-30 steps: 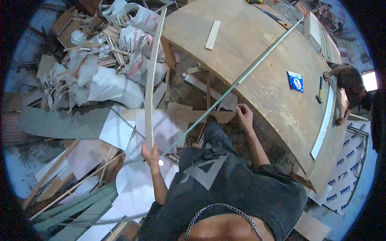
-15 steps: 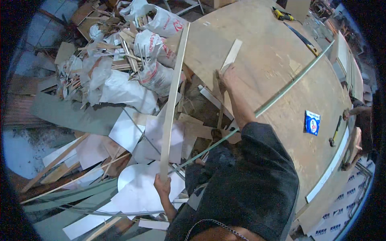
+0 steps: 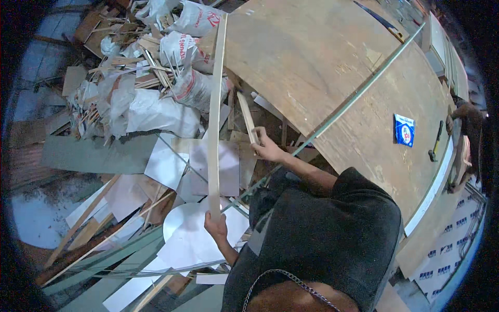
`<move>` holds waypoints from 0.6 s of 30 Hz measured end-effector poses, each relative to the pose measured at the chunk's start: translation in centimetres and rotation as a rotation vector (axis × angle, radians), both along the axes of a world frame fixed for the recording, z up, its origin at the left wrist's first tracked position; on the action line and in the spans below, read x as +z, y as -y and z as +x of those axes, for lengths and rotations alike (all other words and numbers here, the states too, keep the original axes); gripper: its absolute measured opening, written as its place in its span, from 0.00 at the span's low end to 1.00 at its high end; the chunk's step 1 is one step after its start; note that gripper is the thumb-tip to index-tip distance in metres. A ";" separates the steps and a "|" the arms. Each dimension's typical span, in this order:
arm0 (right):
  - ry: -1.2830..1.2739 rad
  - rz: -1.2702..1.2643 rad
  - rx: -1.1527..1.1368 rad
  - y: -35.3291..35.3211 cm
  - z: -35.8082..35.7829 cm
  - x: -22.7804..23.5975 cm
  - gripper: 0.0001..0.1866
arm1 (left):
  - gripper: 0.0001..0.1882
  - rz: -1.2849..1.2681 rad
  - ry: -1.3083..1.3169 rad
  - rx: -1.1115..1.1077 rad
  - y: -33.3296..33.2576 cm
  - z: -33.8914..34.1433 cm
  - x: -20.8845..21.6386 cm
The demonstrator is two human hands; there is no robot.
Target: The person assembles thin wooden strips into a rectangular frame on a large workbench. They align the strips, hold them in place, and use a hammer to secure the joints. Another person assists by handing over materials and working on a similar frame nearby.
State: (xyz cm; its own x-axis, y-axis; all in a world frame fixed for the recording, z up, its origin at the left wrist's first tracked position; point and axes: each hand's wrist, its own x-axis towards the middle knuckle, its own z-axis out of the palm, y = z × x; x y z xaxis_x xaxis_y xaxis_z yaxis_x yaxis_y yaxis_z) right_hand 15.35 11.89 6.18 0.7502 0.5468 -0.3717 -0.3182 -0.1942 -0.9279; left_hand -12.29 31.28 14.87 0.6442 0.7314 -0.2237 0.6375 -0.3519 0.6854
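Observation:
My left hand (image 3: 214, 224) is closed round the near end of a long pale wooden strip (image 3: 216, 104). That strip points away from me, its far end beside the corner of a big plywood sheet (image 3: 291, 67). In my right hand (image 3: 267, 146), the fingers grip the near end of a shorter wooden strip (image 3: 245, 114), held off the sheet's left edge. A long, thin green-edged strip (image 3: 366, 86) lies slantwise across the plywood, its near end reaching down past my legs.
A blue and white packet (image 3: 404, 130), a hammer (image 3: 435, 141) and a handsaw (image 3: 381, 21) lie on the plywood. Another person's hands (image 3: 453, 122) are at its right edge. White sacks (image 3: 161, 112) of wood scraps stand left; offcuts and white panels (image 3: 176, 236) cover the floor.
My right hand has drawn the short strip off the plywood, left and toward me, and it now tilts the other way. My left hand keeps its hold on the long strip.

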 end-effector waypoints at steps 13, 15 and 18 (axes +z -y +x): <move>0.454 -0.317 -0.319 -0.6 -3.8 -0.6 0.34 | 0.12 0.031 0.267 -0.162 -4.1 -8.2 -1.2; 0.390 -0.253 -0.452 -0.3 -5.5 2.0 0.29 | 0.12 -0.023 0.306 -0.215 -4.8 -10.5 -1.6; 0.109 0.085 -0.497 1.5 -7.6 4.2 0.28 | 0.12 -0.155 0.331 -0.328 -6.5 -13.3 -2.2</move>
State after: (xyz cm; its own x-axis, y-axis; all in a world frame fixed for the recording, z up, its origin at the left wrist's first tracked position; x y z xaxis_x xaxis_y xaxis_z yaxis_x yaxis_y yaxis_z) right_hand 7.71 10.37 10.42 0.9590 0.1391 -0.2470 -0.2539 0.0334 -0.9667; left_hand -25.57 37.76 12.72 0.8900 0.4522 -0.0585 0.2495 -0.3755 0.8926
